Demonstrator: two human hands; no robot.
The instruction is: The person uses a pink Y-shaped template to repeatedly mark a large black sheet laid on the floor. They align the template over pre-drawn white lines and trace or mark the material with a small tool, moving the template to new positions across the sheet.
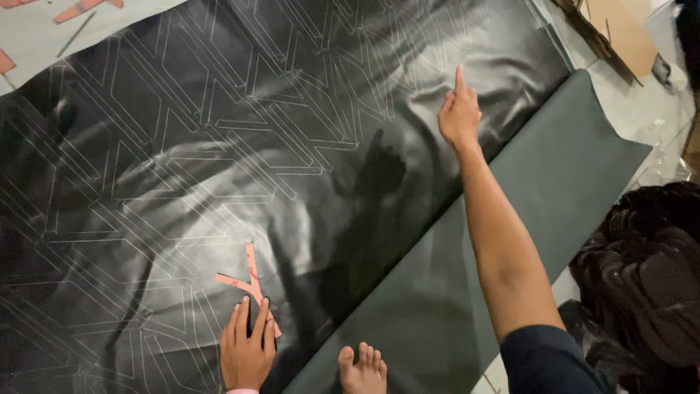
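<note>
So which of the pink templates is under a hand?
The Y-shaped pink template on the black sheet, under the left hand; the other pink pieces lie far off, top left.

A heap of dark cut pieces [645,273] is seen stacked at the right edge, on the pale floor [649,117]. Brown cardboard sheets [620,29] are laid at the upper right corner. Several pinkish templates [86,7] are scattered on a light surface [44,40] at the upper left, with another pinkish piece [4,61] cut off by the left edge. A bare foot [362,371] is placed at the bottom edge, on the matte grey underside.
</note>
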